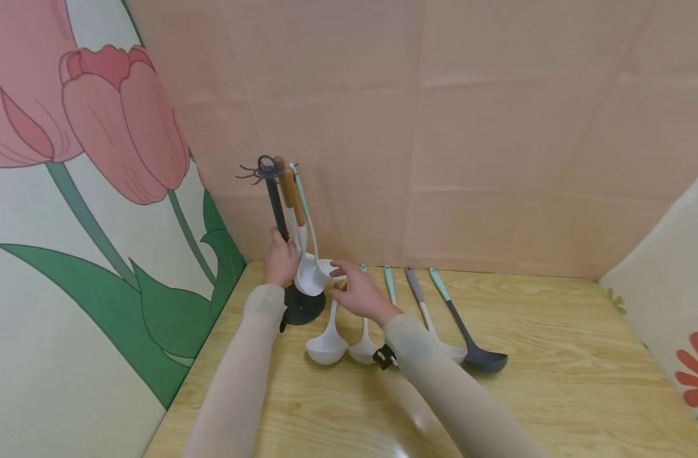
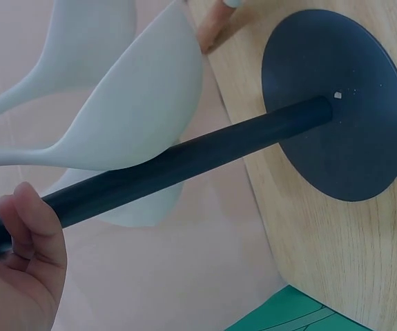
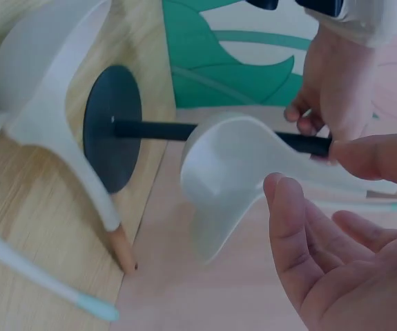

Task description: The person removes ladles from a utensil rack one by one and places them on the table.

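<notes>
A black utensil stand (image 1: pixel 277 207) has a ring of hooks (image 1: pixel 266 170) on top and a round base (image 2: pixel 353 158). My left hand (image 1: pixel 280 259) grips its pole, fingers curled round it in the left wrist view. White ladles (image 1: pixel 310 278) hang from the hooks, two with wooden handles (image 1: pixel 296 197) and one with a mint handle (image 1: pixel 301 194). Beside the hanging bowls is my right hand (image 1: pixel 360 292), its fingers loosely bent and thumb apart. In the right wrist view nothing lies between them; a hanging ladle's bowl (image 3: pixel 229 155) is just beyond the fingertips.
Several ladles lie in a row on the wooden table (image 1: pixel 555 381): a white one (image 1: pixel 328 348), mint-handled ones (image 1: pixel 389 280), a purple-grey-handled one (image 1: pixel 414 284) and a dark one (image 1: pixel 485 360) at the right. A pinkish wall covering stands behind; a tulip-patterned panel (image 1: pixel 125 127) is at left.
</notes>
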`<action>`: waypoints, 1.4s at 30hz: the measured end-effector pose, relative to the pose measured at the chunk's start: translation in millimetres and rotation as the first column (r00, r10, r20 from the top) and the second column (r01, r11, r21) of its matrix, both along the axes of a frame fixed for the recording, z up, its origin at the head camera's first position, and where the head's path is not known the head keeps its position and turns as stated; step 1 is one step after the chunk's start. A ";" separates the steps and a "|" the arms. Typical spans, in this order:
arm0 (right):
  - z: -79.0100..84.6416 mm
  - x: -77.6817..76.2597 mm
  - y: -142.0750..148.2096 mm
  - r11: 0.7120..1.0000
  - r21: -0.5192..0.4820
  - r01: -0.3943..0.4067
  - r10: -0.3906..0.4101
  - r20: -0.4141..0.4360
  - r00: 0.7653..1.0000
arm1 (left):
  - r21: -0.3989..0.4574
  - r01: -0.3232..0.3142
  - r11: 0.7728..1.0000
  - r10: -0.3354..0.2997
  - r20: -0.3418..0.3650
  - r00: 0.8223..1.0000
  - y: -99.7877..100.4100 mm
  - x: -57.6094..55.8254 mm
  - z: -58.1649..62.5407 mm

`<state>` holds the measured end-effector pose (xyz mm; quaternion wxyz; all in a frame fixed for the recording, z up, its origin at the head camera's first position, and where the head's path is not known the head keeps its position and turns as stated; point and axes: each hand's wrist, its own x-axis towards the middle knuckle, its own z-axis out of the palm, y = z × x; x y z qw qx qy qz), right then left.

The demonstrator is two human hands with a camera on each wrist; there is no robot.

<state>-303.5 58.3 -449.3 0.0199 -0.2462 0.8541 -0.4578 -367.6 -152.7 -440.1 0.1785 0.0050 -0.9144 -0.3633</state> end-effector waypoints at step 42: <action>19.6 -26.8 -45.8 0.943 -0.324 -0.082 0.165 0.237 0.957 | 0.026 0.003 1.000 -0.003 -0.002 1.000 0.5 0.5 -0.6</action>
